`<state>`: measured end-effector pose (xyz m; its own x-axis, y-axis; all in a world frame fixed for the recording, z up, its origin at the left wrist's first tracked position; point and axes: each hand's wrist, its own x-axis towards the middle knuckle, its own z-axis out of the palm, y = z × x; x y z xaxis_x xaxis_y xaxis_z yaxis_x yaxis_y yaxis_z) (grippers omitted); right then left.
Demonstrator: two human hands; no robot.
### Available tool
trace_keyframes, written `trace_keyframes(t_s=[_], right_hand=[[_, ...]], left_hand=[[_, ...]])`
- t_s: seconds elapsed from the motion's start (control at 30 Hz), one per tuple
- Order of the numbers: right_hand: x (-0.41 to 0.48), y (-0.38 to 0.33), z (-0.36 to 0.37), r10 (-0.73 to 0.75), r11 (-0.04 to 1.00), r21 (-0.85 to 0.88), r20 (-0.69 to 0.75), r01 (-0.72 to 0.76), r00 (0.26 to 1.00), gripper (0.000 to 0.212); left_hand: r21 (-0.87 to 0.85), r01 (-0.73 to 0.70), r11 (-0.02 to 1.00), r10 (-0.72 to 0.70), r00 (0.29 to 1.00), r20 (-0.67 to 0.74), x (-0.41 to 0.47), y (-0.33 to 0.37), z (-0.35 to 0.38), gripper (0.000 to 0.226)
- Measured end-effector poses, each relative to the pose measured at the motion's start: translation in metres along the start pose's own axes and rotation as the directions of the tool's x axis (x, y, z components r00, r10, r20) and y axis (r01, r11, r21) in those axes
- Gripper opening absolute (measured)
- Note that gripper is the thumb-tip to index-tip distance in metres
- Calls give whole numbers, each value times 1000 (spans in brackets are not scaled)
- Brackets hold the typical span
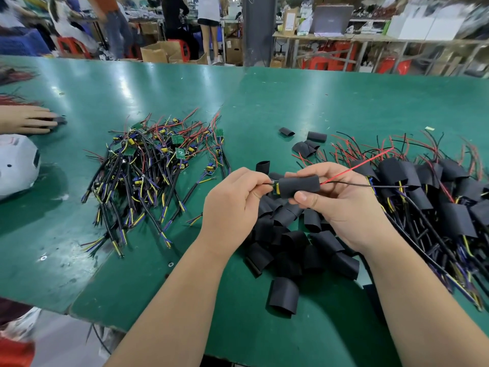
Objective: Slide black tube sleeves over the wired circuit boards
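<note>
My right hand (341,205) grips a black tube sleeve (299,186) above the green table (291,102). A wired circuit board (276,188) pokes out of the sleeve's left end, and my left hand (232,205) pinches the board's left end and its wire. A red wire (357,166) and a black wire (365,184) come out of the sleeve's right end. Loose black sleeves (285,242) lie heaped under my hands. Bare wired boards (153,165) are piled to the left. Sleeved boards (434,197) are piled to the right.
Another person's hand (26,120) rests on the table at the far left, above a white object (16,162). The table's front edge runs just below my forearms. Beyond the table stand people, red stools, cardboard boxes and shelves.
</note>
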<state>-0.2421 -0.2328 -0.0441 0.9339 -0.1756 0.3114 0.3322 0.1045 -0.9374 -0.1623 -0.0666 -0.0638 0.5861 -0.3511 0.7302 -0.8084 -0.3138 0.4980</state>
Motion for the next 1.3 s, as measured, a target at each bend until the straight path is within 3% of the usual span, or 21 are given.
trace_keyframes(t_s=[0.5, 0.8, 1.03, 1.23, 1.3], right_hand=[[0, 5, 8, 25, 999, -35, -50, -27, 998, 27], [1, 8, 13, 87, 945, 315, 13, -86, 996, 28], [1, 12, 18, 67, 993, 100, -28, -64, 997, 25], [0, 5, 31, 133, 969, 219, -83, -112, 988, 32], [3, -4, 32, 188, 924, 357, -117, -135, 975, 37]], left_hand=[[-59, 7, 998, -6, 1000, 10, -1, -3, 3, 9], [-169, 42, 985, -51, 998, -46, 0, 0, 5, 8], [-119, 60, 991, -62, 998, -15, -2, -6, 4, 9], [-217, 175, 960, -179, 984, 2, -3, -4, 6, 21], [-201, 195, 960, -202, 979, -11, -4, -5, 5, 24]])
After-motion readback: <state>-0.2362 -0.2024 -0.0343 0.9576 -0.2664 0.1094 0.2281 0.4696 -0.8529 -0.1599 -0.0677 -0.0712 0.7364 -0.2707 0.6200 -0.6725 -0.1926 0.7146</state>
